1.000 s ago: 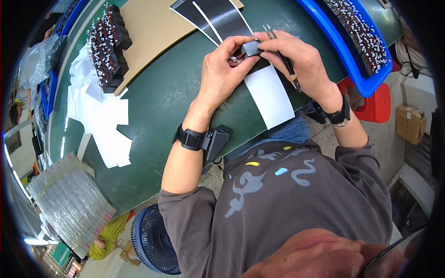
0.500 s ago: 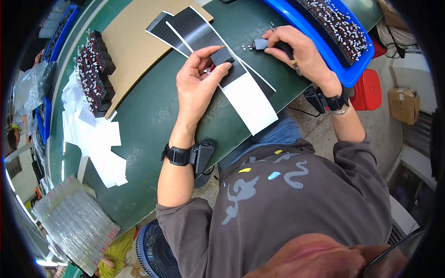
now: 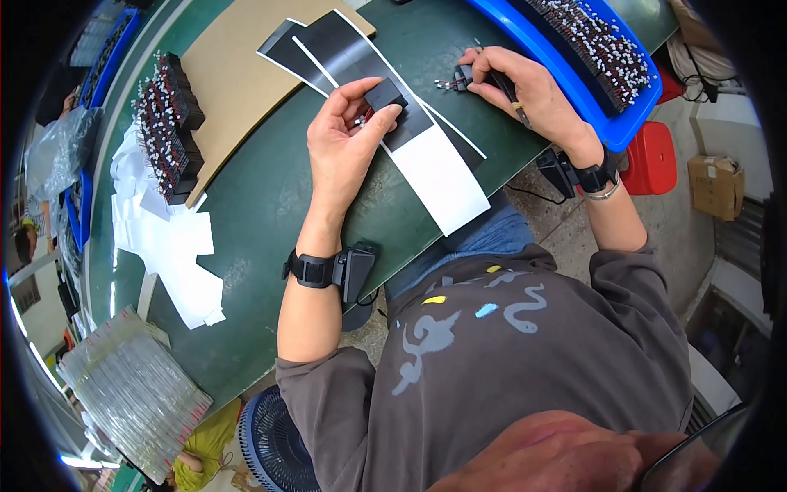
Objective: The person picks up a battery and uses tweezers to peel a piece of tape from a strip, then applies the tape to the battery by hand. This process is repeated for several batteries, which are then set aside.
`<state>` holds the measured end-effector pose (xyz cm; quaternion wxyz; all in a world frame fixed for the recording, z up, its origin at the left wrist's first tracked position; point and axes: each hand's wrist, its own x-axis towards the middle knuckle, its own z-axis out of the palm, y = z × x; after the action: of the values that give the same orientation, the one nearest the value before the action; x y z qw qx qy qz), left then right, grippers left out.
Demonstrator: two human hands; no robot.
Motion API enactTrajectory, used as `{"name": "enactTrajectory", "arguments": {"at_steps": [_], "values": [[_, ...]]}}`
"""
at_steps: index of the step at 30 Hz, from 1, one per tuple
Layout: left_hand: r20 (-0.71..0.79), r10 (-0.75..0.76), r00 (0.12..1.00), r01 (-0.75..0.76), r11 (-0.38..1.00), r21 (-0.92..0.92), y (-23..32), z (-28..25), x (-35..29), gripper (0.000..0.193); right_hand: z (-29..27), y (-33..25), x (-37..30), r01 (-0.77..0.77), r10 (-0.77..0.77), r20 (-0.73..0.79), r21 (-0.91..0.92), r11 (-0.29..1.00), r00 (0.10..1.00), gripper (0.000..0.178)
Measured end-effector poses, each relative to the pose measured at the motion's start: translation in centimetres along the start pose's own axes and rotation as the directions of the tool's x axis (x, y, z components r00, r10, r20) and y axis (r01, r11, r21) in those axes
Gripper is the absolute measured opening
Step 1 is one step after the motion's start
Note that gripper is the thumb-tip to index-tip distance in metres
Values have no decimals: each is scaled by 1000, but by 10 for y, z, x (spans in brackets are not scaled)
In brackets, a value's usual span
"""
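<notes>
My left hand (image 3: 340,148) is closed around a small black block (image 3: 385,95), its thumb and fingers along the edges. Short wires with white ends show beneath the block, by the palm. Over the table to the right, my right hand (image 3: 537,94) pinches a second black block (image 3: 462,77), whose wires point left. A slim dark tool (image 3: 518,108) with a yellowish band also lies in that hand; its kind is unclear. Beneath and beside my left hand lies a black adhesive-looking sheet (image 3: 332,45) with white edges, and a white strip (image 3: 443,184) reaches the table's near edge.
A blue tray (image 3: 566,82) of wired black blocks stands at the right. More such blocks (image 3: 174,135) sit on a brown board (image 3: 246,57) at the left, beside white paper scraps (image 3: 168,238). Bundled clear strips (image 3: 135,394) lie lower left; a red stool (image 3: 653,160) stands right.
My left hand has shifted slightly left with its block. The block in my right hand has turned, its pale flat face no longer showing, and the fingers have moved a little.
</notes>
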<state>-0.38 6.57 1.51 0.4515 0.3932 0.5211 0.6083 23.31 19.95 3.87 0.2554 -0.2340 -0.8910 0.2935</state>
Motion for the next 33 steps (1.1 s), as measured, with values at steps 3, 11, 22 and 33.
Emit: {"name": "enactTrajectory", "arguments": {"at_steps": [3, 11, 22, 33], "values": [[-9, 0, 1000, 0, 1000, 2, 0, -1, 0, 38, 5, 5, -2, 30, -29, 50, -21, 999, 998, 22], [23, 108, 994, -109, 937, 332, -11, -11, 1, 36, 3, -43, -27, 48, -61, 95, 125, 991, 994, 34], [120, 27, 992, -75, 908, 413, -5, 12, -15, 39, 28, -69, -85, 13, -72, 161, 338, 941, 984, 40], [-1, 104, 995, -97, 927, 363, -16, 16, -34, 35, 46, -43, -38, -368, 362, 84, 343, 864, 928, 16]]}}
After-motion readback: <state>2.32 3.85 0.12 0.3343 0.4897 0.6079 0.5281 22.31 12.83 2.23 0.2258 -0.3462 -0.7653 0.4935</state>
